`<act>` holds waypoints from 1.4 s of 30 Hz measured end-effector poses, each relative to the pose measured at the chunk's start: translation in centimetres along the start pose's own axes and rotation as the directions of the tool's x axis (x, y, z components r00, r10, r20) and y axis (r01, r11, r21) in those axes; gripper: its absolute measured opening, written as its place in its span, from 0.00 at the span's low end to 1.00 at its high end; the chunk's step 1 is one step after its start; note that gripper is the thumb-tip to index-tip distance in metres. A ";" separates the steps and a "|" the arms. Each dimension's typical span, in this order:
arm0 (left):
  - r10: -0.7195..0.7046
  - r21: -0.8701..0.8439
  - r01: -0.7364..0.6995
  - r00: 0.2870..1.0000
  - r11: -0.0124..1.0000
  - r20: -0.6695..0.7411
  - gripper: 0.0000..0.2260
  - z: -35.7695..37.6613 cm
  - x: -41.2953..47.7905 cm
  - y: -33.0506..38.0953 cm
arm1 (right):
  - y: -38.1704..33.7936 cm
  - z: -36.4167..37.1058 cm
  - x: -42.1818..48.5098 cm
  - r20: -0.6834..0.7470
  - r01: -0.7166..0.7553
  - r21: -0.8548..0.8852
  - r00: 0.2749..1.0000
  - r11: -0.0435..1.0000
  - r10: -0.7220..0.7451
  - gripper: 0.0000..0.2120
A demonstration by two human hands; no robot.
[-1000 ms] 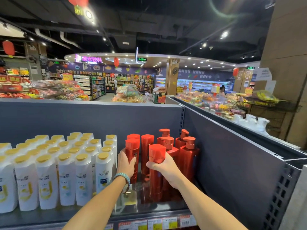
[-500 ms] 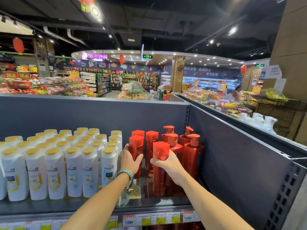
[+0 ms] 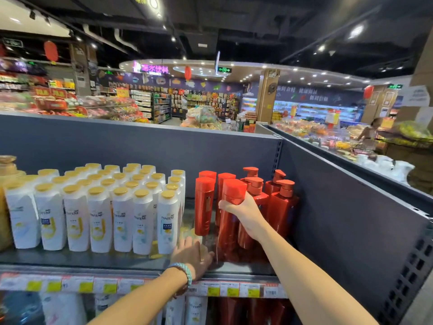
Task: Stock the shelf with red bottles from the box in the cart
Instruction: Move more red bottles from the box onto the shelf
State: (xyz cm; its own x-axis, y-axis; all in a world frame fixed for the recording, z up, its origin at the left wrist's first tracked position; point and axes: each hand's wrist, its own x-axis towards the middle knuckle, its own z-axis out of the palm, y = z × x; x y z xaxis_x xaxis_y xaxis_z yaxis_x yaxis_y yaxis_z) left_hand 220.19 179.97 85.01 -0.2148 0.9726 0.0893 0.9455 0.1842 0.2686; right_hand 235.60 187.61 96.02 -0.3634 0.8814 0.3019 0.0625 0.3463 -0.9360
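The right hand (image 3: 243,208) gripped the red bottle (image 3: 228,228) under its cap; best set upright, flush with its left neighbour (image 3: 204,205). The left hand (image 3: 192,255) lay open on the shelf (image 3: 70,259).

Supermarket, price tags (image 3: 213,289) along the shelf (image 3: 70,259) edge, white shampoo bottles (image 3: 121,219) in rows, stocked aisles (image 3: 161,106) behind

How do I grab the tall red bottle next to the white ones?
Wrap your fingers round the red bottle, just under its flat cap, coming from the front. It stands upright with its front open; white Pantene bottles stand close on its left.
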 end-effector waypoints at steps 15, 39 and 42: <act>0.098 0.206 -0.103 0.995 0.973 0.035 0.31 0.0 -1.1 -0.3 | 0.3 1.6 2.7 -0.122 -0.072 -0.128 0.991 0.989 0.056 0.21; 0.105 0.189 -0.103 0.995 0.977 -0.001 0.35 1.0 -0.6 -1.1 | 1.8 4.8 3.8 -0.328 -0.198 -0.158 0.935 0.967 0.137 0.23; 0.118 0.190 -0.111 0.993 0.976 -0.029 0.34 1.2 -0.4 -1.1 | 1.6 4.8 3.9 -0.339 -0.220 -0.151 0.927 0.964 0.158 0.23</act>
State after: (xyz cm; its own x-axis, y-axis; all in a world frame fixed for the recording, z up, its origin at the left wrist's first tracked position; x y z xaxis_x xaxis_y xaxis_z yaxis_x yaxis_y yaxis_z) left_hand 219.51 179.53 83.53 -0.1087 0.9829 0.1485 0.9926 0.0992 0.0703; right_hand 229.80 190.03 94.85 -0.0124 0.9811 0.1929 0.2804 0.1886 -0.9412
